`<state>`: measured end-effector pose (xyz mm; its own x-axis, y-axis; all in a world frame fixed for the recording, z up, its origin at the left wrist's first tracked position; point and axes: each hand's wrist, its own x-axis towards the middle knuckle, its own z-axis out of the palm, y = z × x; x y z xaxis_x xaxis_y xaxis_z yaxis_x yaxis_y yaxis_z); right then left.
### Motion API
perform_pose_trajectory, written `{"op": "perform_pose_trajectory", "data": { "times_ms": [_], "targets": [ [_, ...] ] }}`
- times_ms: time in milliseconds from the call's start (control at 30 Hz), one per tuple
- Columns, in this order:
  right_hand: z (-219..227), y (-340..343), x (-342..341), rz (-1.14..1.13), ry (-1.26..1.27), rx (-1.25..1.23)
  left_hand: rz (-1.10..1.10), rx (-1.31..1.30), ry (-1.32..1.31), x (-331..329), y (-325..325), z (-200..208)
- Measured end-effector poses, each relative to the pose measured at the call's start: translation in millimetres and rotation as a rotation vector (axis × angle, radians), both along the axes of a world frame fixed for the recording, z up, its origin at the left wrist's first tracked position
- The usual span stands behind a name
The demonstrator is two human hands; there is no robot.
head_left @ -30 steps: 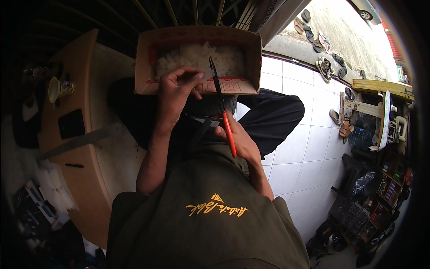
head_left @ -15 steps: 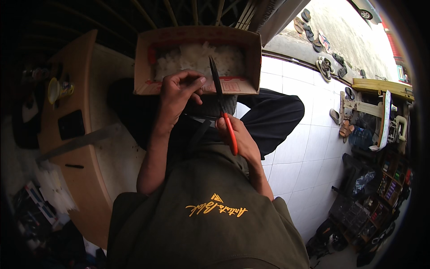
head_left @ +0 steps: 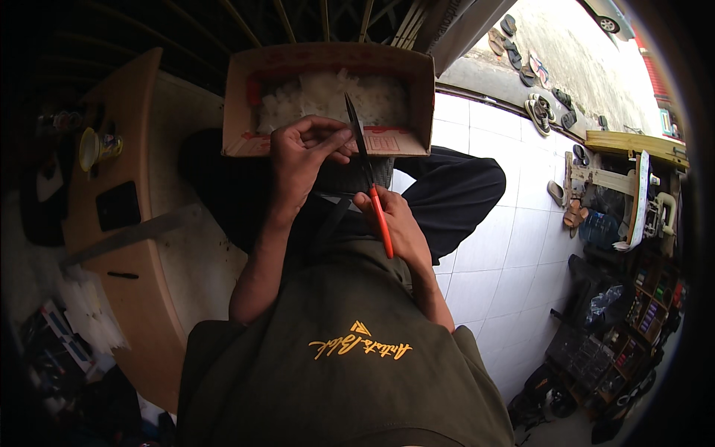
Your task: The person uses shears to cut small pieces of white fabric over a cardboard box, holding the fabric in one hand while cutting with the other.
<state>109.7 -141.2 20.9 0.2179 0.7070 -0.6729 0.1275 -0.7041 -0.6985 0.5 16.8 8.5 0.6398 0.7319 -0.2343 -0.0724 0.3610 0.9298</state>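
My right hand (head_left: 401, 225) is wrapped round a pair of scissors (head_left: 382, 222) with red handles and dark blades. The blades point away from me and look closed together, their tip over the front of a cardboard box (head_left: 331, 54). Close to the left side of the blades, my left hand (head_left: 302, 153) has thumb and fingers pinched together; what they hold, if anything, is too small to make out. Whitish translucent pieces (head_left: 320, 93) lie heaped inside the box.
A wooden table (head_left: 153, 283) at left bears a dark tablet-like object (head_left: 118, 206) and a yellow-and-white cup (head_left: 90, 150). Right are white floor tiles (head_left: 484, 238), scattered footwear (head_left: 538, 112) and a rack of small items (head_left: 648, 313). My crossed legs flank the box's near side.
My left fingers have shifted slightly right, closer to the blades. The scissors' tip has moved a little left, and the right hand's grip has changed slightly.
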Motion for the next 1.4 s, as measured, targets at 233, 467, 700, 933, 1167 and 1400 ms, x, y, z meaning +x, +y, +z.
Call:
{"op": "perform_pose_trajectory", "data": {
  "times_ms": [233, 467, 700, 933, 1167, 1400],
  "targets": [
    [-22.1, -15.8, -6.6, -0.05, 0.056, 0.19, 0.08, 0.003, 0.02, -5.8, 6.4, -2.2],
    [-27.7, -15.9, -15.2, 0.02, -0.006, 0.234, 0.045, 0.022, 0.012, -2.6, 2.2, 0.8],
    [-21.0, -9.3, -14.9, -0.033, -0.037, 0.177, -0.03, 0.033, 0.062, -5.7, 3.3, 0.4],
    [-2.3, 1.9, -0.7, 0.03, -0.004, -0.073, -0.031, 0.076, 0.098, -9.1, 8.3, -2.9],
    [-31.1, -16.6, -14.2, -0.018, 0.04, 0.239, 0.056, 0.014, -0.005, -8.8, 5.8, -4.4],
    [-20.5, -8.6, -16.0, 0.025, -0.043, 0.208, -0.029, 0.054, 0.032, -5.8, 1.1, 1.7]
  ]
}}
